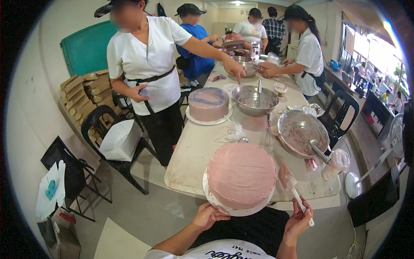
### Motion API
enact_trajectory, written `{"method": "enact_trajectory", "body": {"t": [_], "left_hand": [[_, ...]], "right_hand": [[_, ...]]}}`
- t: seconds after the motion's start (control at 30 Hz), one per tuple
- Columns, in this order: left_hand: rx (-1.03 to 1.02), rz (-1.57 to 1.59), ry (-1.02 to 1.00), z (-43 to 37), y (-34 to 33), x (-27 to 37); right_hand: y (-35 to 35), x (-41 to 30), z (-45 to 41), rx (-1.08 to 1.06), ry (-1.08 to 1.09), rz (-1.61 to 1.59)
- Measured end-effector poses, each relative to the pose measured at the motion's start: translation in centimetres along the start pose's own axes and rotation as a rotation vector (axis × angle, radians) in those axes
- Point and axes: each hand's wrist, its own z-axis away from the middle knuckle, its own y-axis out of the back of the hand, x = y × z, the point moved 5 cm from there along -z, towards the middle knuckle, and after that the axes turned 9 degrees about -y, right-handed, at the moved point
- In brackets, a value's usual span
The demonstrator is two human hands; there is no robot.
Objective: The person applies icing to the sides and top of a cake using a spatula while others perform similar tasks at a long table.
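A round cake covered in pink frosting [241, 174] sits on a white cake board [215, 202] at the table's near edge. My left hand [208, 215] grips the near-left rim of that board. In my right hand [300, 215], to the right of the cake, is a spatula with a white handle [299, 199], its blade smeared with pink frosting. Beyond the cake lie a wire whisk [267, 137] and a crumpled clear plastic bag [235, 131]. Farther off stands a second cake, pale mauve with a purple piped ring [208, 105].
Steel bowls with whisks and frosting residue [255, 108] [303, 134] stand at the table's centre and right. A plastic jar [337, 163] is near the right edge. A person [155, 58] at the left reaches over the table; several others work farther back. Black chairs [119, 155] flank the table.
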Motion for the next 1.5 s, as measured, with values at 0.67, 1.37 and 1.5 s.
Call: {"method": "enact_trajectory", "body": {"t": [0.67,1.37,1.5], "left_hand": [[0.038,0.042,-0.125,-0.2,-0.6,1.1],[0.129,-0.043,-0.148,-0.5,-0.5,0.7],[0.167,-0.014,-0.188,-0.2,-0.8,1.2]], "right_hand": [[0.3,0.2,-0.1,0.026,-0.042,-0.026],[0.8,-0.9,0.0,0.043,-0.039,-0.108],[1.0,-1.3,-0.2,0.025,-0.026,-0.16]]}}
